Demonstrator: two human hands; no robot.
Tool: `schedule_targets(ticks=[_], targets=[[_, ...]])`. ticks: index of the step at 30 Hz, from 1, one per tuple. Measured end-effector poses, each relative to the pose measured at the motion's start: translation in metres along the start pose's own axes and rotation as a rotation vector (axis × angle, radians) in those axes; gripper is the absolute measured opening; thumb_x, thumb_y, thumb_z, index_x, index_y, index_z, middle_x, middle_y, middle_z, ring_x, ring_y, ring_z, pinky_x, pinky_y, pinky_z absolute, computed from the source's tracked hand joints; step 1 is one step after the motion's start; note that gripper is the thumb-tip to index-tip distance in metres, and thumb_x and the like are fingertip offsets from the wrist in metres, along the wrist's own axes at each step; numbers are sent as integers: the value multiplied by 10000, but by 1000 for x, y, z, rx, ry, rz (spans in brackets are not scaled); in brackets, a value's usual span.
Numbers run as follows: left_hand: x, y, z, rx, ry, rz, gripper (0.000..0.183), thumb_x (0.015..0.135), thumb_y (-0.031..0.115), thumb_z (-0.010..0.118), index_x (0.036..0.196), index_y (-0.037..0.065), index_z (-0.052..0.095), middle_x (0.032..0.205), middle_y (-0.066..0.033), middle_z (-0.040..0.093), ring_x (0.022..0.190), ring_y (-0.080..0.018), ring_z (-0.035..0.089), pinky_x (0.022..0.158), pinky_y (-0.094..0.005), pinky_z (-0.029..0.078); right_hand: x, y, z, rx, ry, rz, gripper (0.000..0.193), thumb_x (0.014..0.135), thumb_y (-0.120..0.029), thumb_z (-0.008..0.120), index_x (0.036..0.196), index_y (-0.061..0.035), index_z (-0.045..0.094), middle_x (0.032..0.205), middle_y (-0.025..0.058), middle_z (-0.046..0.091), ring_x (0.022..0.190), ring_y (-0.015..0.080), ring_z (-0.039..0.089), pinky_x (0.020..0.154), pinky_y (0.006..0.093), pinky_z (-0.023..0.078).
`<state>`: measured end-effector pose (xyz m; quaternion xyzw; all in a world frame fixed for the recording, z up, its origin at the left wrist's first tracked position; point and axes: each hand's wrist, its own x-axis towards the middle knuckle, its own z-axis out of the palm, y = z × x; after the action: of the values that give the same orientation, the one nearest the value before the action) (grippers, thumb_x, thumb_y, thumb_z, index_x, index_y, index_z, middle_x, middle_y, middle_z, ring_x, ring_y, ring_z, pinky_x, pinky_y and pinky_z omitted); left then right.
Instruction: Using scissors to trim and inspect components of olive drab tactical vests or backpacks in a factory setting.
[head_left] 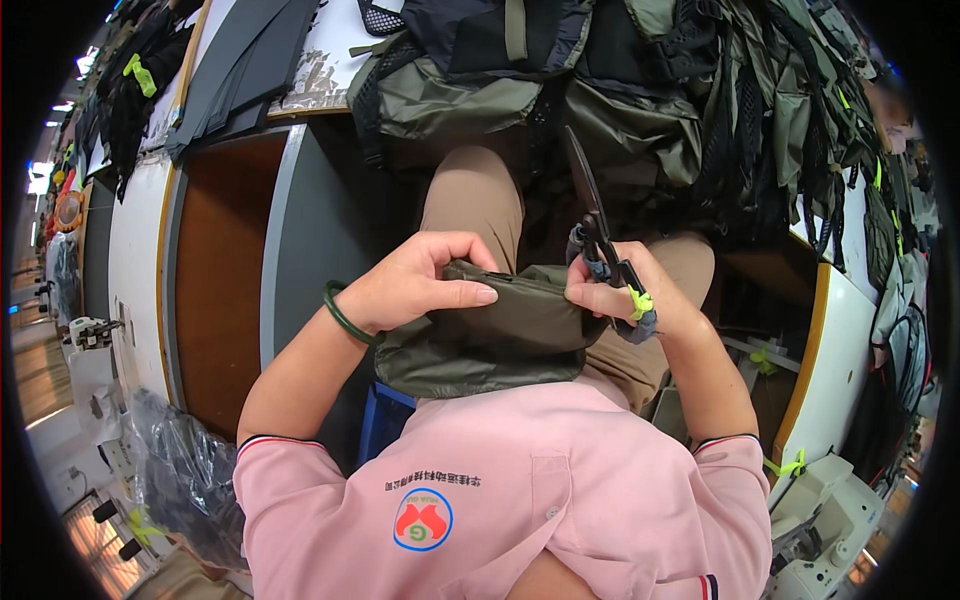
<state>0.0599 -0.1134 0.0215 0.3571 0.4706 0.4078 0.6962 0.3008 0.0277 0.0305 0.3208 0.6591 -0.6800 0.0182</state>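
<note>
An olive-green fabric piece (480, 345) with a dark slit-like edge along its top lies across my lap. My left hand (425, 280) pinches its upper left edge between thumb and fingers; a dark green bangle is on that wrist. My right hand (620, 290) grips the upper right edge with the thumb on top. That same hand also carries a pair of black scissors (590, 190), blades pointing up and away, handles wrapped with grey cloth and a yellow-green strip. The fabric is stretched between both hands.
Olive and black backpack pieces (480, 70) heap on the table ahead, hanging over its edge at right. Dark grey sheets (245, 70) lie at the far left above an open cabinet (225, 270). A sewing machine (825, 520) stands at lower right, beside a plastic-wrapped bundle's opposite side.
</note>
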Motion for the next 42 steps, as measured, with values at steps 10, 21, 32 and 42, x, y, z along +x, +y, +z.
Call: schedule_targets(ticks=[10,21,32,42], targets=[[3,-11,-1,-266,40,-54,200,846,34,709,1032,6,639,951,-19,668,835,-64,616,792,-211,496,-5,20,-11,-857,430,-657,264,698,-172,805,743,-33,585,673,70,559,635,235,558,624,348,430],[4,-11,6,-302,55,-75,207,832,45,721,1022,16,644,941,-12,666,838,-57,606,792,-210,484,-14,16,-25,-1164,596,-728,294,653,-184,806,815,-76,586,764,28,560,738,237,557,729,391,414],[-6,-13,13,409,229,397,134,779,10,706,883,57,635,913,-49,672,794,-160,636,750,-270,514,-16,31,-30,-987,526,-580,298,631,-179,821,760,-74,574,718,56,579,696,255,562,676,361,416],[-15,-18,13,1235,232,1084,130,648,36,693,725,52,589,975,-130,676,776,-235,649,762,-386,584,-22,19,-38,-1072,426,-689,341,581,-185,832,760,-72,565,723,46,566,719,249,567,705,369,416]])
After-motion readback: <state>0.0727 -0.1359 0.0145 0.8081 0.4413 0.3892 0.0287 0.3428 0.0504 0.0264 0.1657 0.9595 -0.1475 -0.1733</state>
